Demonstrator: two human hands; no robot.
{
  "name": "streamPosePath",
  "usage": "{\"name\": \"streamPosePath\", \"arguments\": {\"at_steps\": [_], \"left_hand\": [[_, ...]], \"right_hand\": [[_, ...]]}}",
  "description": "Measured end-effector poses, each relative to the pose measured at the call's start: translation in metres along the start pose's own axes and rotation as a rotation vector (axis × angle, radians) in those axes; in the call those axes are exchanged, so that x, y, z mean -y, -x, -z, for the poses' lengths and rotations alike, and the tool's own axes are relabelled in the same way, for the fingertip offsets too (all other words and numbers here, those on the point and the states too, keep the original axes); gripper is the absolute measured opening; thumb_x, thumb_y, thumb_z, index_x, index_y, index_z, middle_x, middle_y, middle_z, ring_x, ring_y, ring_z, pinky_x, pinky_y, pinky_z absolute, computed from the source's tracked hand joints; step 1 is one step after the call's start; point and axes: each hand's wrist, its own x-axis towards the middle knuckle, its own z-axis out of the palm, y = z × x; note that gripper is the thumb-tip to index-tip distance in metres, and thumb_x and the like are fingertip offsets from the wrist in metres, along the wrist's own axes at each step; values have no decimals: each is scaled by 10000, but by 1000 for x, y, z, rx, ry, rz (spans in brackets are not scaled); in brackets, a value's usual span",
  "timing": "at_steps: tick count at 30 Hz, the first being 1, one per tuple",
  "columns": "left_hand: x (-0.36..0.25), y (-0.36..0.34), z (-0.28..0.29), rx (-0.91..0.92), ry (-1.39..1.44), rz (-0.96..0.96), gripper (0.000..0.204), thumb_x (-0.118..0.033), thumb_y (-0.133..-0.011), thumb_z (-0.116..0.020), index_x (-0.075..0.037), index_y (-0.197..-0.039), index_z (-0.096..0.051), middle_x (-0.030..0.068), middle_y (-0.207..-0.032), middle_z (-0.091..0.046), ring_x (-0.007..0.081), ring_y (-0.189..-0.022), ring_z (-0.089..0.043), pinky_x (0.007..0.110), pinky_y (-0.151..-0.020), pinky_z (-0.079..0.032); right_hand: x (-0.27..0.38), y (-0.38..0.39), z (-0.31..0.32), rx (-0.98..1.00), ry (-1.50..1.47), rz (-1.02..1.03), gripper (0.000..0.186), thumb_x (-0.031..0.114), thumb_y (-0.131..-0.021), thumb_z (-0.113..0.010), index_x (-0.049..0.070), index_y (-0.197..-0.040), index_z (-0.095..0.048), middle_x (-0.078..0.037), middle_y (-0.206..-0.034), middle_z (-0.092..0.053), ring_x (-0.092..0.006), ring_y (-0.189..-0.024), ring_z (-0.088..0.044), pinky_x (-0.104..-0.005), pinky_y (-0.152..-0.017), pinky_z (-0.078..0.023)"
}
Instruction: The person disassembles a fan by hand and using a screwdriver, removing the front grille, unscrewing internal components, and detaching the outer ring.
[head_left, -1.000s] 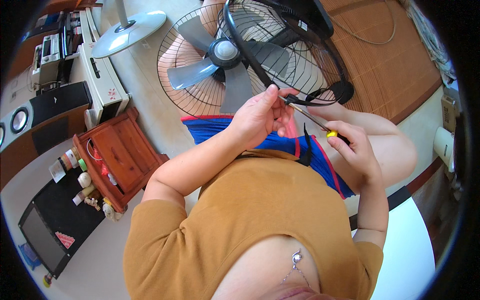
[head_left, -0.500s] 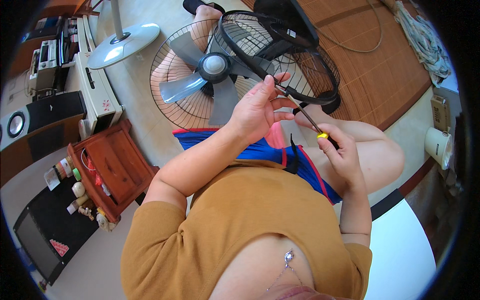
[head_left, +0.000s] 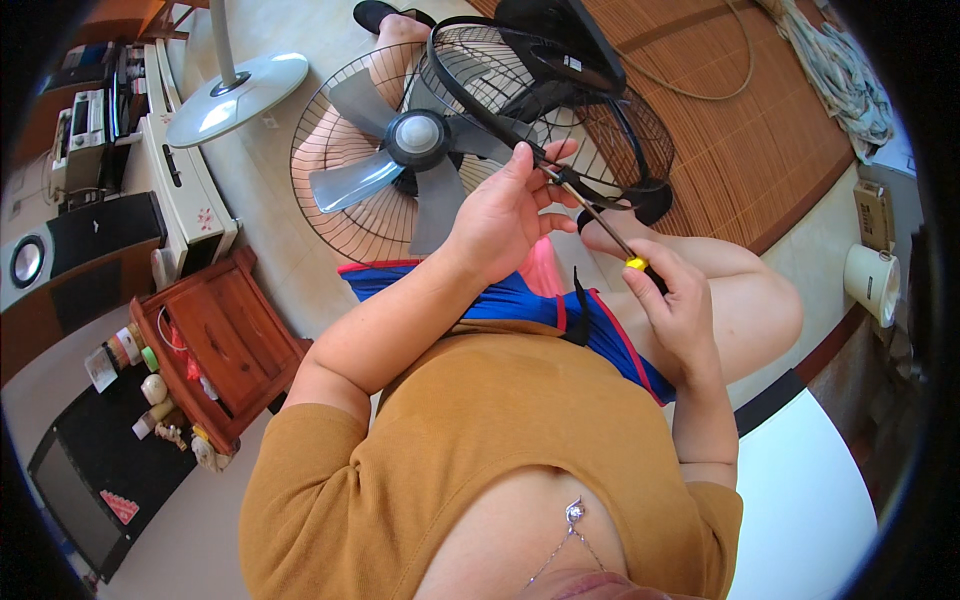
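My left hand point(head_left: 505, 215) has its thumb and fingers closed on a black fan guard ring point(head_left: 462, 92), its other fingers loosely curled. In my right hand point(head_left: 675, 290) is a screwdriver point(head_left: 606, 222) with a yellow and black handle. Its metal shaft slants up to the ring beside my left fingers; whether the tip sits in a screw is too small to tell. Behind the ring lies a wire fan grille point(head_left: 345, 235) with grey fan blades point(head_left: 435, 205) and a round hub point(head_left: 417, 138). A black fan part point(head_left: 560, 45) stands at the far side of the ring.
My bare legs point(head_left: 740, 285) lie around the fan parts. A round white stand base point(head_left: 240, 95) is at the far left, near a wooden cabinet point(head_left: 235, 350) and a speaker point(head_left: 110, 235). On the right are a brown mat point(head_left: 720, 150), a cable point(head_left: 735, 90) and a white bin point(head_left: 870, 285).
The whole view has shifted slightly, so things sit a little further left. Both hands keep their hold, and the screwdriver stays slanted at the ring.
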Motion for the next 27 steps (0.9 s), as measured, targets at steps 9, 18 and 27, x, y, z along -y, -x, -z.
{"name": "streamPosePath", "arguments": {"at_steps": [9,18,27], "left_hand": [[0,-2,-1,-29,-8,-21,524,-440,-971,-354,-49,-1312,-431,53,-1056,-582,187,-922,-538,361,-773,-451],[0,-1,0,-64,-20,-31,517,-428,-967,-377,-37,-1298,-442,69,-1045,-580,198,-923,-543,371,-755,-465],[5,0,1,-65,-7,-41,499,-396,-964,-414,-15,-1284,-450,89,-1037,-581,207,-914,-560,374,-746,-485]], "right_hand": [[8,-4,-6,-137,102,43,248,92,-769,-671,44,-1006,-612,-121,-825,-608,-292,-728,-599,-326,-646,-470],[-7,-8,-15,-7,-25,64,233,112,-806,-633,8,-1011,-592,-137,-882,-528,-281,-772,-564,-323,-669,-456],[9,-17,-19,-187,248,34,113,131,-819,-621,45,-890,-628,-111,-823,-514,-269,-765,-570,-361,-619,-449]]}}
